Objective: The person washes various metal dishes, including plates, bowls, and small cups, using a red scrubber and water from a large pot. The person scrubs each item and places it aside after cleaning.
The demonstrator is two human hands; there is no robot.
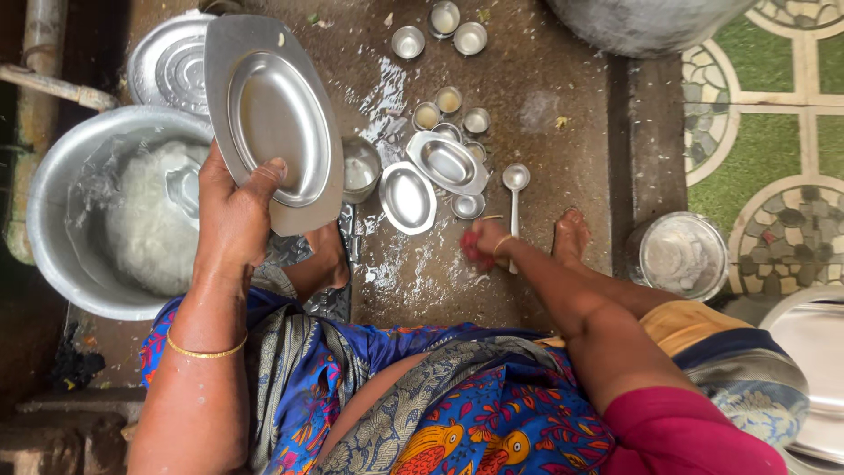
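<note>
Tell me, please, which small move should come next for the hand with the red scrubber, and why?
Probably bring the right hand, with its red scrubber, up to the oval steel plate. The left hand holds that plate tilted and raised above the basin of foamy water, its face turned toward the person, while the scrubber sits low near the wet floor.

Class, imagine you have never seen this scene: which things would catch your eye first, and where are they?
The big oval steel tray, held up tilted in the left hand at upper left, stands out first. Below it sits a wide metal basin of soapy water. At centre, the right hand clutches a red scrubber low over the wet floor, beside scattered small steel cups and dishes.
</note>
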